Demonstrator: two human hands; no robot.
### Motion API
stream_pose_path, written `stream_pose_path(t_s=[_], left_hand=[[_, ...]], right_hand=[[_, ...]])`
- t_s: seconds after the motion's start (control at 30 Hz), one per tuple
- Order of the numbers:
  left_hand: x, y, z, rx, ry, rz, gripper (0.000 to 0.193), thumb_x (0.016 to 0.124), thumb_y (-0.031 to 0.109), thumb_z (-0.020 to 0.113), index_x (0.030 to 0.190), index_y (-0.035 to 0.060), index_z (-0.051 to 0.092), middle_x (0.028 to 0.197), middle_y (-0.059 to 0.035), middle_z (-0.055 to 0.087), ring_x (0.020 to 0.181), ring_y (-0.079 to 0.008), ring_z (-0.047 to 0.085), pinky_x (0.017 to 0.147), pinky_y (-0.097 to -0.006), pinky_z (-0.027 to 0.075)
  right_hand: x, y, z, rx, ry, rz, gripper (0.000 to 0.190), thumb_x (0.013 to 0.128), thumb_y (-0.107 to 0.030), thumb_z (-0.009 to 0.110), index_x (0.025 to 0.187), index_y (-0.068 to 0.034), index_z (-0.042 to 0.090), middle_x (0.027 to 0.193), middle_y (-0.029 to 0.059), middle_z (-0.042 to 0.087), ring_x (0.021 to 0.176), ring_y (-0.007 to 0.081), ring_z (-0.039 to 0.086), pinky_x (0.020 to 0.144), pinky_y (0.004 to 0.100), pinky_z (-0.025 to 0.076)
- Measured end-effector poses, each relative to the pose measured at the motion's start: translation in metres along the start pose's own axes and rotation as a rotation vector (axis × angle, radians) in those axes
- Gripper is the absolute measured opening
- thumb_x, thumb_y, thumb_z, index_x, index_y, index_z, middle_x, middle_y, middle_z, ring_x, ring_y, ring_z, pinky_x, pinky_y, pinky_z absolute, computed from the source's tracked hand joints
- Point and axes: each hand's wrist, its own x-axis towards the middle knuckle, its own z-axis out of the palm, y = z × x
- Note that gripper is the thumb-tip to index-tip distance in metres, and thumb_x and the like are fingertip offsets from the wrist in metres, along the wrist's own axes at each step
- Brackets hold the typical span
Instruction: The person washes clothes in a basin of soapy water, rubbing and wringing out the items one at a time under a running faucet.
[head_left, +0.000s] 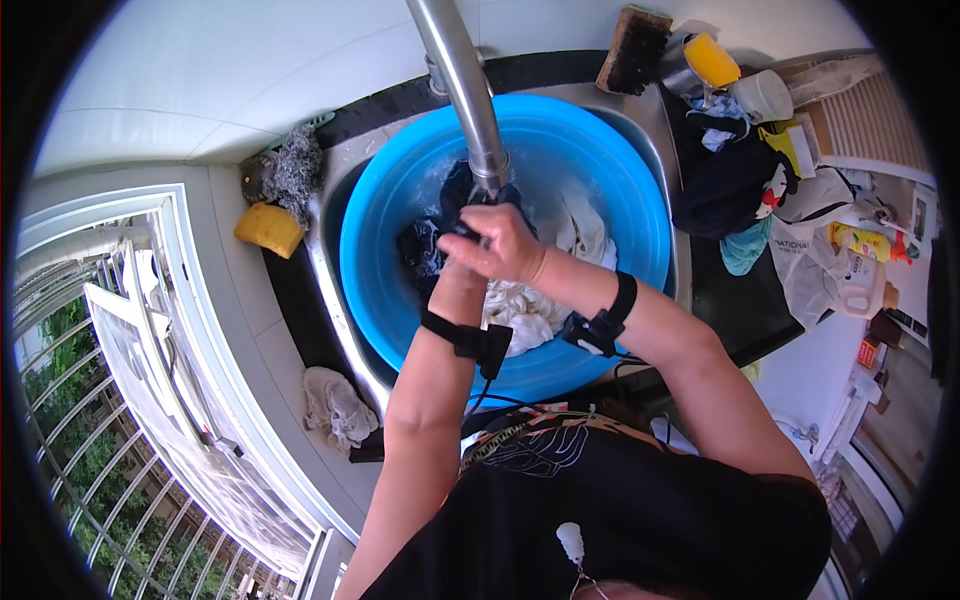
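Observation:
Both my hands meet under the mouth of a metal faucet (484, 142), above a blue plastic basin (375, 300). My right hand (506, 240) is curled around a bunch of wet dark cloth (459, 187). My left hand (461, 268) is mostly covered by the right one, so its fingers are hidden. More of the dark fabric (420, 251) lies in the water on the left. White cloth (525, 311) is heaped in the basin below and right of my hands.
The basin sits in a steel sink (337, 330). At left are a yellow sponge (271, 230), a steel wool scourer (296, 169) and a crumpled rag (337, 409). A scrub brush (634, 51), dark clothing (727, 187) and a plastic bottle (862, 285) are at right. Cables hang from my wrist straps.

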Motion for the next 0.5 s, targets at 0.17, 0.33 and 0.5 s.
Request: stream_pose_path(t_s=[0.17, 0.33, 0.5], left_hand=[[-0.003, -0.013, 0.069, 0.506, 0.581, 0.030, 0.033, 0.091, 0.021, 0.054, 0.112, -0.0042, 0.053, 0.101, -0.0127, 0.062, 0.085, -0.0246, 0.065, 0.076, -0.0352, 0.053], [-0.001, 0.008, 0.046, 0.856, 0.725, 0.189, 0.032, 0.082, 0.020, 0.067, 0.098, -0.0071, 0.062, 0.095, -0.0133, 0.065, 0.081, -0.0211, 0.064, 0.072, -0.0311, 0.050], [-0.002, 0.027, 0.028, 0.575, 0.698, 0.131, 0.064, 0.081, 0.047, 0.064, 0.125, 0.0026, 0.049, 0.116, -0.0122, 0.060, 0.104, -0.0255, 0.058, 0.088, -0.0397, 0.046]], right_hand=[[0.006, 0.102, -0.010, -0.058, 0.088, 0.492, 0.045, 0.088, -0.042, 0.052, 0.086, 0.002, 0.064, 0.084, 0.0279, 0.061, 0.082, 0.0435, 0.060, 0.073, 0.0453, 0.048], [-0.029, 0.156, -0.011, -0.489, 0.001, 0.893, 0.032, 0.085, -0.026, 0.051, 0.092, 0.003, 0.062, 0.091, 0.0263, 0.064, 0.091, 0.0413, 0.061, 0.078, 0.0452, 0.049], [-0.024, 0.160, -0.009, -0.159, 0.096, 1.021, 0.039, 0.080, -0.023, 0.049, 0.109, 0.003, 0.056, 0.107, 0.0286, 0.059, 0.100, 0.0426, 0.057, 0.088, 0.0455, 0.044]])
